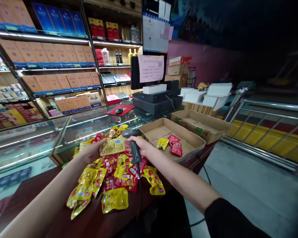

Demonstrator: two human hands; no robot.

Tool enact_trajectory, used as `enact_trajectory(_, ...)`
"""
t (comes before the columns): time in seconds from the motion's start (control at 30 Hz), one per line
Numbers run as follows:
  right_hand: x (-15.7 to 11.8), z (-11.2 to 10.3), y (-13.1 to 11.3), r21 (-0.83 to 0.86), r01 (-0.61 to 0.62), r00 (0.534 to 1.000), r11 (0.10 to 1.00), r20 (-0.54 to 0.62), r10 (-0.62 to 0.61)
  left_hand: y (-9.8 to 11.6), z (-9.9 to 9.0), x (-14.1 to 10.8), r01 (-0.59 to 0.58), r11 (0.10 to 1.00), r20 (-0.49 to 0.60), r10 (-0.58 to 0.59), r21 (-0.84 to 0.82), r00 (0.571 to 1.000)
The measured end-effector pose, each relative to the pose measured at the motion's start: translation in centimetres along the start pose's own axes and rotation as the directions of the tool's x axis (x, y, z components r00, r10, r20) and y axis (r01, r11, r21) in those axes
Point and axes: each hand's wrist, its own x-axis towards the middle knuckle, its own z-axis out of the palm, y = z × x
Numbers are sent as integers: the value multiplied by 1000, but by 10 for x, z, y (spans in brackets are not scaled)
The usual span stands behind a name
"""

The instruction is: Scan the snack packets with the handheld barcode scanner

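Gold foil packet with a printed barcode (112,146): head view, raised above a loose pile of yellow and red foil packets (123,167) on a dark red counter top (22,191).

Left hand (92,152): thumb and fingers pinching the packet at its left end. Right hand (142,146): wrapped around the handle of a black pistol-shaped scanner (135,152); some fingers reach past the handle, just beside the packet's right end. Contact there: cannot tell.

Position: packet lies to the right of the left hand, to the left of the right hand and scanner, between the two. Nearer hand is the left, already in contact; right is close on the other side.

Long axis of packet: mostly side to side, right end tilted a little up and away from the person. Barcode sits toward the right end, the one nearer the scanner; printed face is turned up to the camera.

Scanner: handle near upright in the view, top leaning left, head beyond the packet's upper right corner. Exact aim of its window not resolvable. Cord (140,185) drops toward the person.

Farther right: open brown cardboard tray (151,130), holding a yellow packet (163,143) and red packets (175,148).
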Motion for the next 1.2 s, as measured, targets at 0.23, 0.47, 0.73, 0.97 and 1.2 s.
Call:
enact_trajectory(0.23,-44,-85,-47,157,-22,998,987,-59,31,4,105,41,29,997,160,-39,65,986)
enact_trajectory(0.47,-98,-172,-77,166,107,936,980,-350,-43,-15,206,79,53,972,278,-118,228,953)
enact_trajectory(0.73,-96,-169,-73,179,162,933,970,-349,-91,-16,191,85,23,961,191,-78,274,978)
enact_trajectory(0.97,-52,-83,-38,133,-21,992,991,-118,37,-3,88,43,9,987,53,-18,161,998)
enact_trajectory(1.2,-12,6,10,58,-165,986,985,50,162,-7,-36,-7,-55,994,-132,67,91,989)
